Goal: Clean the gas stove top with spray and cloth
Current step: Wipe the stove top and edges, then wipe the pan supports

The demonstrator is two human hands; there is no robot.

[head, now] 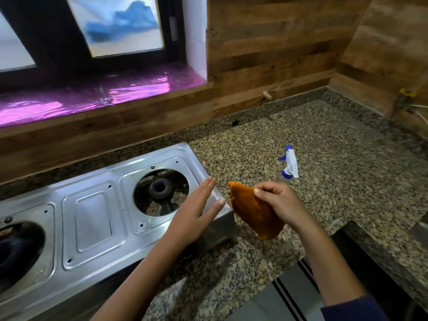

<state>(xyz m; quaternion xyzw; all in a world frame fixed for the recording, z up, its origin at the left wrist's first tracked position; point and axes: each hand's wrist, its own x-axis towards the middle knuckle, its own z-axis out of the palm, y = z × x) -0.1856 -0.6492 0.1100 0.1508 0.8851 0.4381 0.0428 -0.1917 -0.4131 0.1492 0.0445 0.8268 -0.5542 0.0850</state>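
Granite counter (324, 144) carries steel gas stove (97, 218) at 8 o'clock. My right hand (275, 200) pinches orange cloth (252, 214) clear of steel, probably for wiping. My left hand (196, 205) open flat over stove's right edge, likely steadying. Spray bottle (289, 164) parked at 1 o'clock, handy.

no readable text, labels or numbers anywhere

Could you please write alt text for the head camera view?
A person's right hand pinches an orange cloth beside a steel gas stove top, the left hand open flat above its right edge. A spray bottle stands behind on the granite counter.
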